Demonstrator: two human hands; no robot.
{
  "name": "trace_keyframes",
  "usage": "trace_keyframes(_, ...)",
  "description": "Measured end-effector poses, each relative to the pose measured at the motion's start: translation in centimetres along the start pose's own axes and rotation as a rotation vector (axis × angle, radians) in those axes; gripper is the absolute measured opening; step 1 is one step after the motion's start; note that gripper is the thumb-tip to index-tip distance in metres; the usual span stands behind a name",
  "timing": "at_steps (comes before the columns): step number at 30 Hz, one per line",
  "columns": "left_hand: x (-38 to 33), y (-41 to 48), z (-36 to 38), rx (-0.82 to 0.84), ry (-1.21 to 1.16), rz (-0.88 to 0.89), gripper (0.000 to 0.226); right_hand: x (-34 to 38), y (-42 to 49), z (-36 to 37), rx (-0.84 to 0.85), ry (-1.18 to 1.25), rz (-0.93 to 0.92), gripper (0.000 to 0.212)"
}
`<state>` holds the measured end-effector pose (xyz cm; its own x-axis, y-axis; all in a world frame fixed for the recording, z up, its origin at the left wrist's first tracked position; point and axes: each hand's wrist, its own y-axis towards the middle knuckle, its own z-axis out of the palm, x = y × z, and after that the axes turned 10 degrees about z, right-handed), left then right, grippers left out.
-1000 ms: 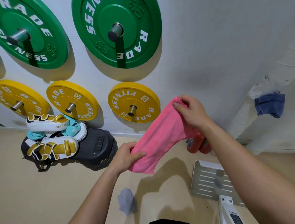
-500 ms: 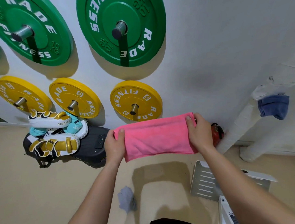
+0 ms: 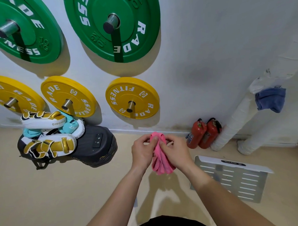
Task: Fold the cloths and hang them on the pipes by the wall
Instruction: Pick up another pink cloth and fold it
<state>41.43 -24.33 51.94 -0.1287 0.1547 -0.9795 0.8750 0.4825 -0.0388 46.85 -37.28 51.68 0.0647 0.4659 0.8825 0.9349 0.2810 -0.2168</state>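
A pink cloth point(image 3: 161, 163) hangs doubled over between my two hands, in front of me above the floor. My left hand point(image 3: 143, 151) pinches its top edge from the left. My right hand point(image 3: 176, 151) pinches the same top edge from the right, so the fingers of both hands nearly touch. The loose halves of the cloth drop below my palms. A blue cloth point(image 3: 270, 99) is draped over the upper white wrapped pipe point(image 3: 237, 119) at the right wall. A second white pipe point(image 3: 258, 138) runs lower, beside it.
Two red fire extinguishers point(image 3: 203, 133) stand against the wall left of the pipes. A white slotted metal panel point(image 3: 233, 179) lies on the floor at right. Boxing pads and a black bag point(image 3: 95, 147) sit at left. Green and yellow weight plates point(image 3: 132, 98) hang on the wall.
The cloth was stretched wide between my hands; both hands have come together at the middle and the cloth now hangs folded in half. The view has dropped lower and closer.
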Motion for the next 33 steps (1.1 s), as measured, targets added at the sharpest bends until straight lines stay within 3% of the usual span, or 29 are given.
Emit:
trace_keyframes(10,-1.8,-0.1,0.1,0.012,0.125,0.028,0.004,-0.7,0.5,0.0,0.001,-0.033,-0.022,0.024)
trace_keyframes(15,-2.7,0.2,0.2,0.213,0.117,0.044,0.028,-0.7,0.3,-1.5,0.097,-0.024,-0.021,0.033)
trace_keyframes(19,-3.4,0.5,0.9,0.315,0.111,0.049,0.032,-0.8,1.5,-4.0,0.087,-0.035,-0.027,0.017)
trace_keyframes(22,-3.5,0.8,1.0,0.167,0.268,0.213,0.025,-0.7,2.5,-6.7,0.138,-0.069,-0.049,0.009)
trace_keyframes(24,-3.2,1.4,0.9,0.153,0.431,0.290,0.053,-0.2,2.9,-9.0,0.213,-0.052,-0.079,0.010)
trace_keyframes(26,-2.8,2.2,1.1,0.275,0.524,0.257,0.084,0.6,3.0,-11.6,0.291,-0.014,-0.103,0.009)
trace_keyframes(27,-2.9,2.5,1.5,0.339,0.505,0.217,0.086,1.0,3.0,-13.0,0.321,0.001,-0.111,0.010)
trace_keyframes(30,-4.0,3.0,3.4,0.372,0.225,0.121,0.037,1.3,3.2,-16.3,0.302,0.056,-0.090,0.012)
trace_keyframes(33,-5.8,3.3,7.1,0.309,-0.043,0.097,0.024,0.1,3.8,-18.3,0.054,0.006,-0.029,0.005)
